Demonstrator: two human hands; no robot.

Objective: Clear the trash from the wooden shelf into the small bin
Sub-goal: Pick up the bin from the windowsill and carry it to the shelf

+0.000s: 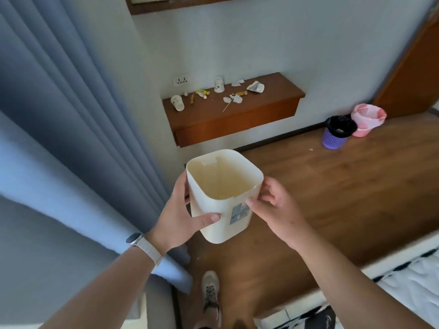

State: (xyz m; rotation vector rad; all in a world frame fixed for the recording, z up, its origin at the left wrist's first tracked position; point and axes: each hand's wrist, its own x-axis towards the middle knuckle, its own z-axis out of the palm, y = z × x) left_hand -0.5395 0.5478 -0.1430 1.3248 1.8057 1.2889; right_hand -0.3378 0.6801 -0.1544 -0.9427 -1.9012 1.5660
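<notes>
I hold a small cream bin upright in front of me, its inside empty. My left hand grips its left wall and my right hand grips its right wall near a grey label. Ahead, a wooden shelf is fixed to the white wall. On it lie two paper cups, one on its side and one upside down, plus yellow wrappers, torn paper scraps, a crumpled paper and a thin stick.
Blue curtains hang on the left. A purple basket with a black liner and a pink-lined bin stand on the wooden floor by the wall at right. A bed edge is at lower right. My shoe is below.
</notes>
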